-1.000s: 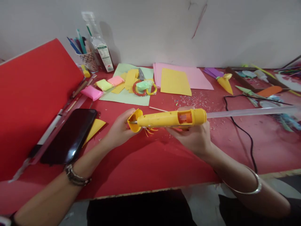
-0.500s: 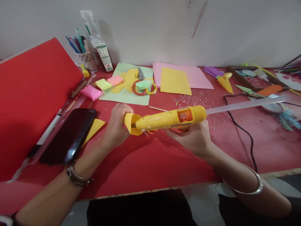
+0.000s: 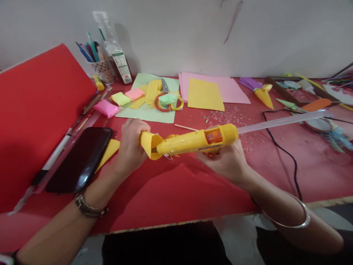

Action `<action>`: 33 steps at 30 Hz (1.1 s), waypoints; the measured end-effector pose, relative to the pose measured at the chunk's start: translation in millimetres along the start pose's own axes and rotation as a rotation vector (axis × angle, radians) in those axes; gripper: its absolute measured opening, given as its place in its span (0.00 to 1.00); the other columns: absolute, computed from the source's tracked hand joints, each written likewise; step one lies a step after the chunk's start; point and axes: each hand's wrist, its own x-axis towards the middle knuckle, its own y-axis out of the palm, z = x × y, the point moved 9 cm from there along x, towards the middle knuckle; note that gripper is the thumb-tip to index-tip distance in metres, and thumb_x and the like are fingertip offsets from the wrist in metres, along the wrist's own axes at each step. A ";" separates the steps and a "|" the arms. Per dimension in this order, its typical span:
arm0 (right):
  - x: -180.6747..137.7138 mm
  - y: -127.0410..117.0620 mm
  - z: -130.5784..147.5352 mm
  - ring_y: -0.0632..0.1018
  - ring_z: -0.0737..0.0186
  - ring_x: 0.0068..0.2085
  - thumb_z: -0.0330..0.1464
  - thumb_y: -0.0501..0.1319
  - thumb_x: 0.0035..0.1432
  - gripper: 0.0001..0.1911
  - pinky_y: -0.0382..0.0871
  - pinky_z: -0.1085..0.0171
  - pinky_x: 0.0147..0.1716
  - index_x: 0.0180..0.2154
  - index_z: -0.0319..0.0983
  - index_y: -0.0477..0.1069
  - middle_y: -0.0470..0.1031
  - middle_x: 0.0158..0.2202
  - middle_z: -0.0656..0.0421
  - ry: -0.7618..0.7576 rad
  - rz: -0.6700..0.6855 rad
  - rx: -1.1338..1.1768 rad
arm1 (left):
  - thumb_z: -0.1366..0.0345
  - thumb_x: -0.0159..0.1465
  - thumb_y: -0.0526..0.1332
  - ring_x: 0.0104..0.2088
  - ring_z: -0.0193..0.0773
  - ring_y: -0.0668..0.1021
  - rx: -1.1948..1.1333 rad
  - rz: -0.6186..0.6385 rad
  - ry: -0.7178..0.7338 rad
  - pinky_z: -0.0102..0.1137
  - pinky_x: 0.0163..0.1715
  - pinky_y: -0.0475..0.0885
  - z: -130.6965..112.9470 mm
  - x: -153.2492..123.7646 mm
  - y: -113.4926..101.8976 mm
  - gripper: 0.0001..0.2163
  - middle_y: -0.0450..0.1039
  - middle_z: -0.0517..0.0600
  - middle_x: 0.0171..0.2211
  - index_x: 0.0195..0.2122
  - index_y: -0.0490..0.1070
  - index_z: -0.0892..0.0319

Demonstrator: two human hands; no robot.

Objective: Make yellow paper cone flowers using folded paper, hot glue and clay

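My left hand (image 3: pixel 132 143) is closed around a piece of yellow paper (image 3: pixel 150 141) rolled into an open cone. In my right hand (image 3: pixel 228 158) is a yellow hot glue gun (image 3: pixel 190 142), gripped by its handle, which the body mostly hides. The gun points left, and its nozzle reaches into the mouth of the cone; whether it touches the paper I cannot tell. A long clear glue stick (image 3: pixel 281 122) sticks out of the gun's back end. Both hands are raised over the red tabletop (image 3: pixel 165 191).
A black phone (image 3: pixel 79 160) and a yellow paper scrap (image 3: pixel 109 152) lie left of my left hand. Behind are scissors (image 3: pixel 164 86), yellow paper (image 3: pixel 205 95) and clay packets (image 3: pixel 106 108). A glass bottle (image 3: pixel 118 55) stands near the wall. A black cord (image 3: pixel 284 151) runs at right.
Both hands, with the paper cone and the glue gun, have shifted slightly left. The nozzle stays inside the cone's mouth.
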 end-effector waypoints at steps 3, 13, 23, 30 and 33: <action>0.1 2.5 -1.9 0.67 0.69 0.17 0.29 0.54 0.44 0.03 0.59 0.70 0.16 0.23 0.37 0.65 0.66 0.15 0.63 0.002 0.026 0.016 | 0.69 0.55 0.58 0.26 0.33 0.64 0.003 -0.005 -0.005 0.29 0.26 0.60 1.9 0.3 -1.9 0.09 0.60 0.44 0.25 0.28 0.54 0.56; 1.5 3.7 -3.9 0.61 0.73 0.14 0.28 0.51 0.44 0.06 0.52 0.71 0.13 0.19 0.37 0.62 0.61 0.14 0.64 0.019 0.056 -0.056 | 0.73 0.53 0.56 0.25 0.35 0.64 0.028 0.008 -0.017 0.30 0.25 0.59 4.7 -0.3 -1.0 0.09 0.60 0.44 0.24 0.28 0.54 0.55; 0.1 3.0 -8.3 0.64 0.69 0.15 0.31 0.51 0.46 0.08 0.53 0.69 0.14 0.24 0.35 0.67 0.65 0.15 0.61 0.011 0.052 -0.156 | 0.71 0.54 0.57 0.25 0.36 0.65 0.167 0.040 -0.047 0.30 0.25 0.57 8.4 1.6 -2.0 0.08 0.61 0.44 0.23 0.27 0.56 0.54; 0.4 -2.9 -5.3 0.66 0.67 0.17 0.30 0.50 0.48 0.08 0.54 0.69 0.14 0.26 0.36 0.67 0.67 0.17 0.59 -0.027 0.000 -0.246 | 0.71 0.52 0.56 0.23 0.34 0.66 0.213 0.004 0.028 0.29 0.23 0.57 6.0 1.3 -3.5 0.06 0.61 0.43 0.21 0.27 0.57 0.55; 1.4 -4.2 -4.1 0.67 0.68 0.18 0.31 0.49 0.49 0.08 0.54 0.69 0.15 0.25 0.37 0.66 0.68 0.20 0.59 -0.032 -0.013 -0.280 | 0.70 0.53 0.54 0.24 0.35 0.67 0.203 0.038 -0.020 0.30 0.23 0.58 8.2 0.9 -1.0 0.06 0.63 0.42 0.21 0.27 0.57 0.54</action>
